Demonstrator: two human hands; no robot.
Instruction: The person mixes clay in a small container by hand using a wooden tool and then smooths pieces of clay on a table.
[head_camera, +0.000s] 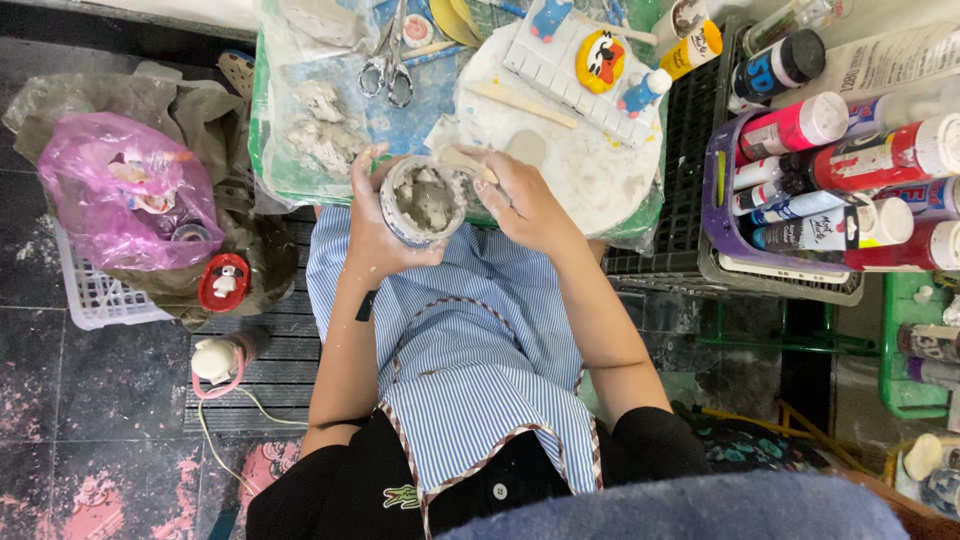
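One clay-filled cup (424, 200), one pair of scissors (388, 62), two hands (372, 228) (527, 203).

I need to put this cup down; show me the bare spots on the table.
Bare room: the white board between the wooden stick and its near rim. Crowded: clay lumps and scissors to the left, paint bottles to the right.
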